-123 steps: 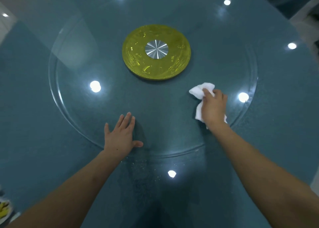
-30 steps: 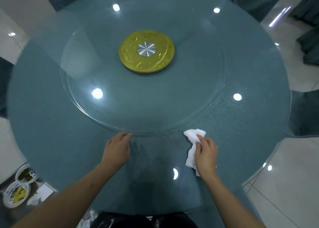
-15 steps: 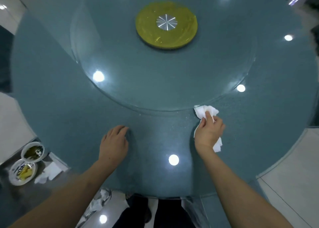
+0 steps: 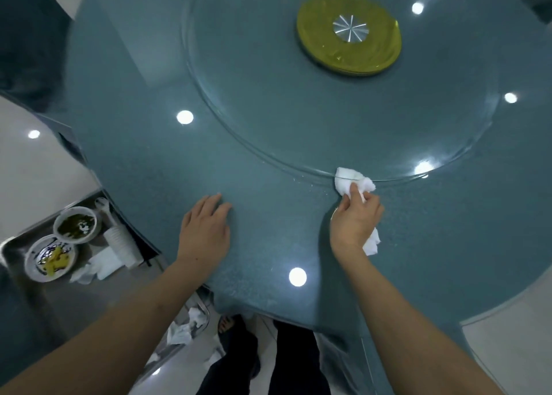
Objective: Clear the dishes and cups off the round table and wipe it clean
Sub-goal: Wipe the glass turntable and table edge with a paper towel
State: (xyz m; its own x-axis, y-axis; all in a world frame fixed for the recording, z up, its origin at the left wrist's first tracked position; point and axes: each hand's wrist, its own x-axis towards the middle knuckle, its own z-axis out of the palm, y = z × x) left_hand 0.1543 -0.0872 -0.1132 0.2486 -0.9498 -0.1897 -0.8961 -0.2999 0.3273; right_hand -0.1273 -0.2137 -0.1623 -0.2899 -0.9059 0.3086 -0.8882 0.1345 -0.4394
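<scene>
The white cloth (image 4: 352, 182), clamped in the right hand (image 4: 355, 221) grip, has been advanced toward 12 o'clock onto the glass turntable (image 4: 239, 143) rim; crumbs remain there. The left hand (image 4: 206, 233) stays flat, fingers apart, on the table (image 4: 134, 155).

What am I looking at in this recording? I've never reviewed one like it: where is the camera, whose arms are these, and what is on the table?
There is no machine here. The single view comes from a wide-angle camera worn on a person's head, looking down, so the two bare arms are the wearer's own. The left hand rests flat on the round blue-grey table. The right hand grips a crumpled white cloth and holds it against the rim of the glass turntable, whose yellow hub sits further away. Small crumbs lie near the cloth. Off the table, lower left, a metal tray holds two used dishes, stacked cups and napkins.
</scene>
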